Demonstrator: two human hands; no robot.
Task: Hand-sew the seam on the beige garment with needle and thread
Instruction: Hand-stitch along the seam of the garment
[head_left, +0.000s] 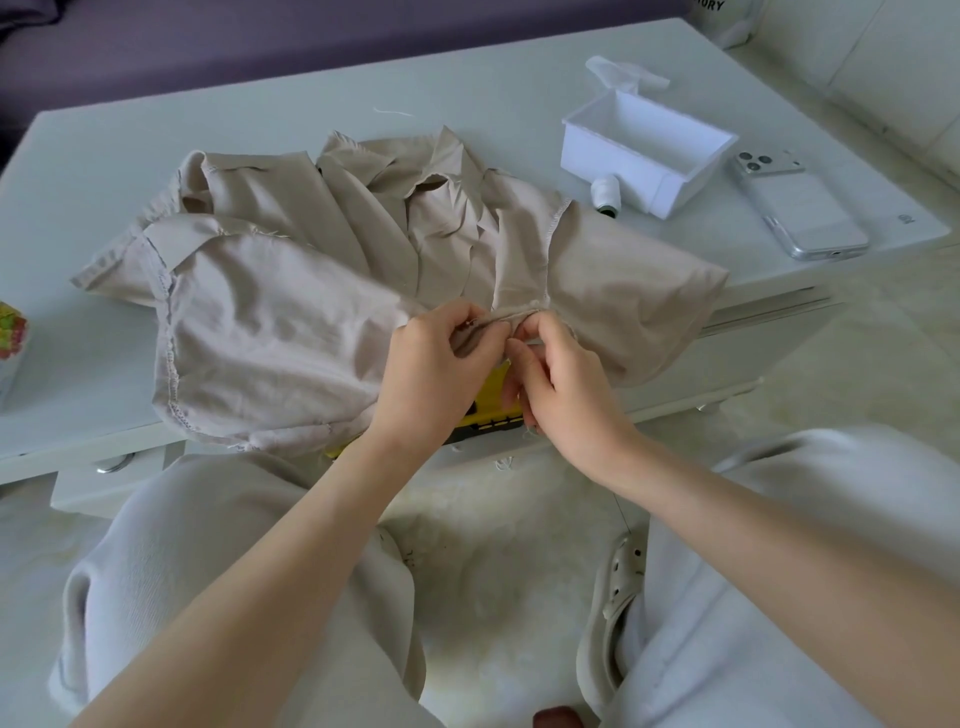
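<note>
One garment (291, 291), one spool (605, 193), one phone (800, 208)

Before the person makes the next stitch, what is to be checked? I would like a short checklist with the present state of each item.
1. Left hand holds the seam: ok, it pinches the beige garment.
2. Right hand at the seam: ok, its fingertips pinch the fabric right beside the left.
3. Needle in sight: cannot tell, too small.
4. Thread free of tangles: cannot tell.
5. Thread spool near: ok, it sits by the white box.
</note>
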